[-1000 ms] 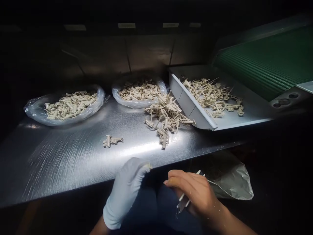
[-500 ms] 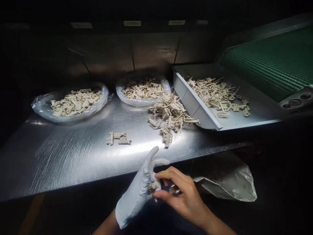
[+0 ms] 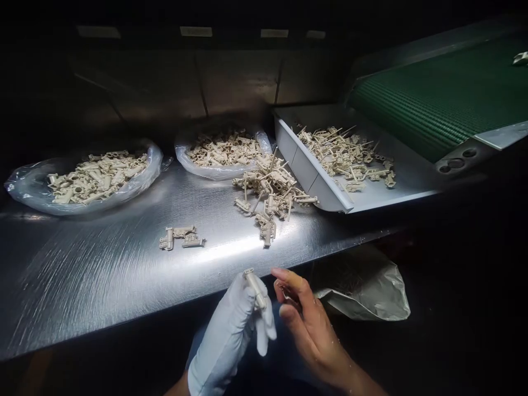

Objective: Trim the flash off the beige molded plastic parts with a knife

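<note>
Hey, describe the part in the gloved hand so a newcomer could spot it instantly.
Start at the metal table and go to its near edge, where the white-gloved left hand is. It grips a pale, tube-like part. The heaped parts and the small loose group lie on the table; this one is held up off it.

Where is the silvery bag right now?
In the head view, the silvery bag sits lower right, below the near edge of the metal table, right of the right hand.

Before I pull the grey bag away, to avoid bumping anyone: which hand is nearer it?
Right. The right hand is just left of the grey bag; the left hand, holding a beige part, is farther left.
</note>
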The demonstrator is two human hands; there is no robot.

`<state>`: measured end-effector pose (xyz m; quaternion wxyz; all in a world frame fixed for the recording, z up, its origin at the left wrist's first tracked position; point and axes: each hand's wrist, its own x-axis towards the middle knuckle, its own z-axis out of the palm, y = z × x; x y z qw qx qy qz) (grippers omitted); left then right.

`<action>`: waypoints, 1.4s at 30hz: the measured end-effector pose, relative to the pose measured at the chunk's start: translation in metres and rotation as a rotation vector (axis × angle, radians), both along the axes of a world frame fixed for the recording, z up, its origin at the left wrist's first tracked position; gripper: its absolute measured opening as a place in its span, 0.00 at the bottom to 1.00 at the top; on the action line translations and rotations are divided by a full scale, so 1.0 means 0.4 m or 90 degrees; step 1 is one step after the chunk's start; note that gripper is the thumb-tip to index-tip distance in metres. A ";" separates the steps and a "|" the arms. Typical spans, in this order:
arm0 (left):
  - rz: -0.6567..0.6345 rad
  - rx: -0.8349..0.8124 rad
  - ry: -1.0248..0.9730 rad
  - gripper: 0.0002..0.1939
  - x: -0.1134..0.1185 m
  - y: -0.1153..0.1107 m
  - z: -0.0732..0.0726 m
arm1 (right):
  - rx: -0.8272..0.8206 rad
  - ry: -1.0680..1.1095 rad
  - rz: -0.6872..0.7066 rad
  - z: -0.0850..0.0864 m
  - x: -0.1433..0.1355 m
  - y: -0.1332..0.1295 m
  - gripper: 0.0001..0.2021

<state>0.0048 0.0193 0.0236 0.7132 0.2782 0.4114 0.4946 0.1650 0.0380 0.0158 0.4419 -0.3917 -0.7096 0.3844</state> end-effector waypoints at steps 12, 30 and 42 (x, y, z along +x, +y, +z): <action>-0.040 -0.058 0.024 0.24 0.007 -0.002 0.007 | 0.204 -0.138 -0.028 0.013 -0.018 0.010 0.25; -0.022 -0.025 0.038 0.22 0.000 -0.011 -0.006 | 0.276 -0.201 -0.045 0.004 -0.014 0.012 0.23; -0.118 -0.047 -0.063 0.19 -0.008 -0.005 -0.041 | 0.099 -0.016 0.002 0.000 0.002 0.017 0.22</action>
